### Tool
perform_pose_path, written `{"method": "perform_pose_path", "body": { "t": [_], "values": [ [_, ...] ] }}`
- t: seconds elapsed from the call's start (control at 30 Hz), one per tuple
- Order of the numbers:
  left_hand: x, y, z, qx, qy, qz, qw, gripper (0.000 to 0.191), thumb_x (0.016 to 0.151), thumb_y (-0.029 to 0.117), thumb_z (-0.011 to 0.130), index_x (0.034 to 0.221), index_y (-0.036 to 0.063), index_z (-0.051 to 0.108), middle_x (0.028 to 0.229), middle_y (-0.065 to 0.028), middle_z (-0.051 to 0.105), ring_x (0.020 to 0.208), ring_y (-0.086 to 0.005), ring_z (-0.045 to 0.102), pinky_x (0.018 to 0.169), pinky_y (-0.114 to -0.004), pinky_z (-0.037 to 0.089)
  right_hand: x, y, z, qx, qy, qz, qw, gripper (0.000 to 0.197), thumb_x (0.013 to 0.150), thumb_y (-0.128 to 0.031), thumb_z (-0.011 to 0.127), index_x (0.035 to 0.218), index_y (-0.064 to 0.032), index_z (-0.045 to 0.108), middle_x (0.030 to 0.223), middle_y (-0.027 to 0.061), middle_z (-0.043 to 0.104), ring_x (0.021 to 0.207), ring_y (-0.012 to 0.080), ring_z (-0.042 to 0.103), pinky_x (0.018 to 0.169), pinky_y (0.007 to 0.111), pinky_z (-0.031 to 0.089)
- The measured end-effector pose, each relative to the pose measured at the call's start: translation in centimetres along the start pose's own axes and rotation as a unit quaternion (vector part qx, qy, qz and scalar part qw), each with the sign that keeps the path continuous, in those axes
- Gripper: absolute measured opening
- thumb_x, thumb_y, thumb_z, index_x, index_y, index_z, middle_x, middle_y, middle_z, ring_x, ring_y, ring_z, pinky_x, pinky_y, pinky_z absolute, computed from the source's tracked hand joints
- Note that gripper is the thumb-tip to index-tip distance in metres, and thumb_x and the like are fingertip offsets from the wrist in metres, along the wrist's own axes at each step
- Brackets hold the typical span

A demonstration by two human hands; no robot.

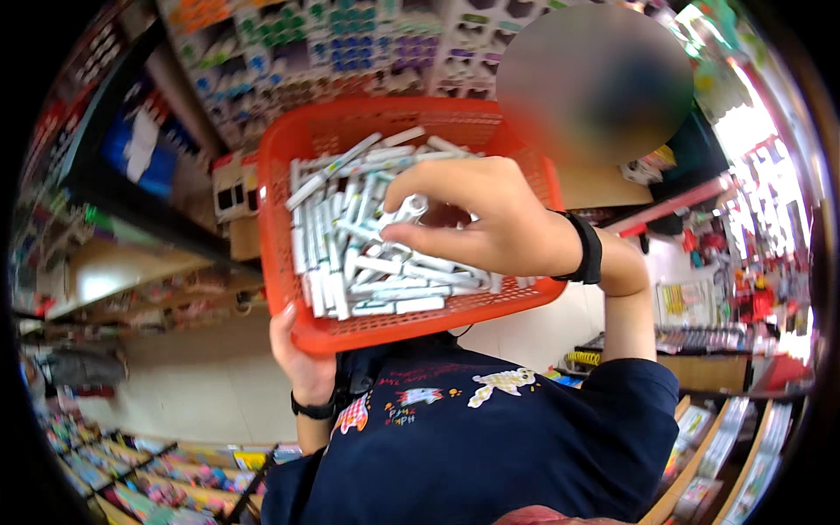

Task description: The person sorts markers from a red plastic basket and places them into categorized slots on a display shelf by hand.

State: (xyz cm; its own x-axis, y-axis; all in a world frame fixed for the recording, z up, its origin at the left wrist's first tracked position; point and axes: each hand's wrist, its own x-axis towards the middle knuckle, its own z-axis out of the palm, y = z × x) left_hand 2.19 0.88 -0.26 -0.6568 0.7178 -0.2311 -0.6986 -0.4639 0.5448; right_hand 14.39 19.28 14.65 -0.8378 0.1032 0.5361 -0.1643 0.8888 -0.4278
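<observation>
An orange-red plastic basket (367, 339) with perforated sides is tilted in front of my body. Many white marker pens (338, 282) with thin dark or coloured bands lie in it, pointing several ways. My left hand (300, 357) grips the basket's near left corner, thumb over the rim. Above the pens hangs my right hand (485, 216), its index finger and thumb curled with a gap between the tips. A white marker (413, 205) shows end-on within that curl; whether the fingers hold it cannot be told. Both wrists wear black bands.
A display rack (354, 39) of coloured marker ends stands beyond the basket. At the left is a dark-framed shelf (138, 210); a wooden ledge (600, 187) lies to the right. Divided shelves of goods (177, 479) run behind me. A blurred round patch hides the upper right.
</observation>
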Motion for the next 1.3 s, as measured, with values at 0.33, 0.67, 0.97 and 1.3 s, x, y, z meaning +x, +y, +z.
{"method": "perform_pose_path", "body": {
  "t": [0.33, 0.67, 0.97, 1.3],
  "values": [
    [-0.2, -0.2, 0.5, 0.019, 0.029, -0.002, 0.999, 0.047, 0.082, 0.026, 0.048, 0.121, 0.0008, 0.042, 0.118, -0.0097, 0.051, 0.107, -0.0214, 0.049, 0.092, -0.035, 0.038, -11.1, 8.5, -8.7, -0.095, 0.464, 0.239, 0.847, 0.012, 0.083, -0.009, 0.06, 0.092, -0.001, 0.057, 0.068, 0.0005, 0.057, 0.058, 0.004, 0.054, 0.05, 0.017, 0.04],
    [-0.2, 0.1, 0.3, 0.032, 0.029, -0.009, 0.999, 0.052, 0.081, 0.027, 0.048, 0.125, 0.0016, 0.039, 0.12, -0.0103, 0.049, 0.109, -0.0223, 0.048, 0.092, -0.037, 0.038, -12.1, 14.5, -6.6, -0.281, 0.471, 0.162, 0.82, 0.014, 0.081, -0.009, 0.063, 0.093, -0.0024, 0.061, 0.076, 0.0062, 0.062, 0.057, 0.0085, 0.056, 0.05, 0.02, 0.042],
    [-0.2, 0.0, 0.6, 0.023, 0.032, 0.0, 0.999, 0.05, 0.08, 0.025, 0.048, 0.123, 0.001, 0.041, 0.119, -0.0107, 0.05, 0.108, -0.0221, 0.049, 0.093, -0.036, 0.037, -10.1, 19.0, -6.2, -0.295, 0.302, 0.17, 0.89, 0.021, 0.083, -0.008, 0.055, 0.104, -0.0038, 0.058, 0.094, 0.0125, 0.059, 0.076, 0.0267, 0.058, 0.063, 0.032, 0.047],
    [-0.1, -0.3, -0.8, 0.003, 0.066, 0.0, 0.998, 0.045, 0.078, 0.021, 0.05, 0.117, -0.0001, 0.046, 0.109, -0.0103, 0.057, 0.1, -0.0226, 0.055, 0.089, -0.036, 0.042, -9.2, 20.7, -6.7, -0.316, 0.332, 0.279, 0.844, 0.031, 0.084, -0.026, 0.055, 0.104, -0.002, 0.058, 0.088, 0.0124, 0.063, 0.077, 0.0243, 0.06, 0.072, 0.032, 0.046]
  ]
}}
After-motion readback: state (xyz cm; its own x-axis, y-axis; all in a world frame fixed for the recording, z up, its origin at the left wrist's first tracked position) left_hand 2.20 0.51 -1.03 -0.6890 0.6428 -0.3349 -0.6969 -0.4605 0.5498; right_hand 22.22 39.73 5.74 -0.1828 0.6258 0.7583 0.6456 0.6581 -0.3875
